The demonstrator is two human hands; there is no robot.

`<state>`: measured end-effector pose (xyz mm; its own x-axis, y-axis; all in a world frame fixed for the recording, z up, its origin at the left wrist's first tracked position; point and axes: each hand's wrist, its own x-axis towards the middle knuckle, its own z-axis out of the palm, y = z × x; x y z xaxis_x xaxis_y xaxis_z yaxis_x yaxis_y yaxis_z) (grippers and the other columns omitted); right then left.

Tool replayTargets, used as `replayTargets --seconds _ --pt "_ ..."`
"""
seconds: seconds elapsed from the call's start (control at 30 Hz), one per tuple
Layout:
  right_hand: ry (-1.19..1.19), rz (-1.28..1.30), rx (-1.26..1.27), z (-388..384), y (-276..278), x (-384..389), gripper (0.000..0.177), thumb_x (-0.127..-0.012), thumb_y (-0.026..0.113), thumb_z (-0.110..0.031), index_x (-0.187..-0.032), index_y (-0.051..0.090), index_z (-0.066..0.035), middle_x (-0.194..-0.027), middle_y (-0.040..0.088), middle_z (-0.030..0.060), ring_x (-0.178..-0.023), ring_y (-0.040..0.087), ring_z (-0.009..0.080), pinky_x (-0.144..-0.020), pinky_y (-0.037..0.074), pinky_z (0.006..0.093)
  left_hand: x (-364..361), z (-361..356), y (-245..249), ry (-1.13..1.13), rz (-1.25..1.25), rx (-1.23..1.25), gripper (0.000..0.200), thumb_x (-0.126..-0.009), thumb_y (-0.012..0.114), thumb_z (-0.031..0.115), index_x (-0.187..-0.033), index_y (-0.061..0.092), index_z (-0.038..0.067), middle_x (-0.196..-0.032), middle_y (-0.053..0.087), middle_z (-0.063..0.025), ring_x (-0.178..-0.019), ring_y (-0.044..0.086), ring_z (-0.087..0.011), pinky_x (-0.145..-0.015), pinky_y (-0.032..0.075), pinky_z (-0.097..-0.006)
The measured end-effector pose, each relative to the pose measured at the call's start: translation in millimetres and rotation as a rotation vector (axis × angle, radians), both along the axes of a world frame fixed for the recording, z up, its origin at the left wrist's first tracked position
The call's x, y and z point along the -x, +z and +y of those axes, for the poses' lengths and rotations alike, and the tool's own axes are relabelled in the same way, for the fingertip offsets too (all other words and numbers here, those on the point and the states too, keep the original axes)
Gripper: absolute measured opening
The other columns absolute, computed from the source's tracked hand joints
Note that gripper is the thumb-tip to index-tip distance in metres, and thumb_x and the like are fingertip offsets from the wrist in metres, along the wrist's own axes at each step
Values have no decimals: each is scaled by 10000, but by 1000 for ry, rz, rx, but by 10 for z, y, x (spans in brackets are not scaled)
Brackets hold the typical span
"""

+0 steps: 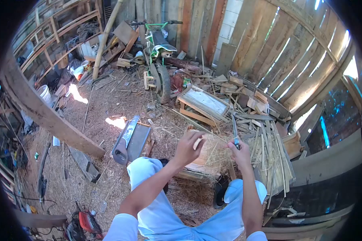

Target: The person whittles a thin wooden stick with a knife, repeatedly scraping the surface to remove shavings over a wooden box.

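Note:
My right hand (240,152) grips a knife (235,130) by its handle, with the blade pointing up and away. A thin wooden strip (213,134) runs from near that hand toward the upper left. My left hand (191,148) is raised over a wooden block (205,154) between my knees, its fingers curled and apart, and nothing shows in its grasp. Fine shavings (223,158) lie across the block's right side, below the knife.
A handsaw (125,140) rests on a small board at left. Wooden strips (269,148) are piled at right. Ahead are a wooden frame (203,102) and a motorbike (159,60). A wooden post (52,116) slants across the left, with a red power tool (88,223) below.

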<state>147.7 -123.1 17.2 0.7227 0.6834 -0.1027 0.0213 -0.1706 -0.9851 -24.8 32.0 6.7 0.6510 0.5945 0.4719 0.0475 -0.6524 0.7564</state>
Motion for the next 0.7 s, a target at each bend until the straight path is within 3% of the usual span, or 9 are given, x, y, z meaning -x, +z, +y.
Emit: replayTargets --seconds 0.03,0.07,0.23,0.3,0.33,0.43,0.47,0.63,0.7 --pt "44 -77 36 -45 -40 -79 156 -834 635 -150 -922 638 -22 -724 652 17 -514 457 31 -447 349 219 18 33 10 60 -108 -281 286 -812 639 126 -1086 587 66 -1032 610 -112 -894 580 -248 -767 459 -353" --pt "88 -152 73 -83 -85 -136 166 -835 633 -156 -930 635 -19 -726 654 19 -508 461 33 -448 358 221 28 90 29 100 -85 -343 295 -814 631 146 -1098 579 85 -1101 589 -106 -970 553 -301 -827 445 -398" --pt "193 -125 33 -252 67 -225 173 -840 620 -150 -946 626 -13 -717 645 13 -472 436 39 -425 355 222 64 230 -50 103 94 -565 281 -840 603 187 -1095 587 70 -1098 594 -120 -1039 544 -297 -875 431 -407" --pt "178 16 51 -320 181 -233 166 -844 617 -148 -944 616 -16 -729 644 14 -475 423 33 -416 333 202 78 215 -258 -163 201 -230 182 -874 563 163 -1007 629 57 -984 631 -146 -888 590 -316 -785 460 -387" --pt "165 10 18 -330 141 -289 160 -850 614 -154 -936 607 -20 -741 645 17 -466 409 30 -406 314 190 66 149 -278 -251 201 -51 181 -902 536 171 -941 640 29 -807 633 -146 -718 592 -276 -680 463 -354" --pt "71 -14 -29 -312 156 -404 156 -855 613 -163 -925 606 -23 -739 642 17 -457 397 27 -397 304 191 32 -21 -144 -311 367 145 205 -917 526 195 -931 638 24 -729 608 -127 -607 533 -190 -593 425 -306" --pt "48 -36 -9 -306 191 -427 172 -862 610 -179 -929 607 -20 -731 638 10 -498 443 46 -442 348 214 13 -37 -160 -330 380 225 221 -928 520 219 -931 638 31 -703 588 -81 -593 474 -127 -545 385 -283" --pt "-226 -299 -65 -106 2 -459 195 -880 582 -198 -918 596 -7 -689 605 16 -594 506 91 -552 405 268 -122 -94 -286 -334 260 366 242 -941 497 221 -929 617 11 -657 541 -44 -577 413 -91 -539 357 -248" --pt "-313 -416 -39 -54 18 -410 199 -890 564 -200 -914 593 -5 -674 592 24 -622 518 103 -585 415 284 -193 -94 -296 -359 175 807 258 -956 474 250 -959 606 29 -637 475 12 -554 363 -66 -504 314 -223"
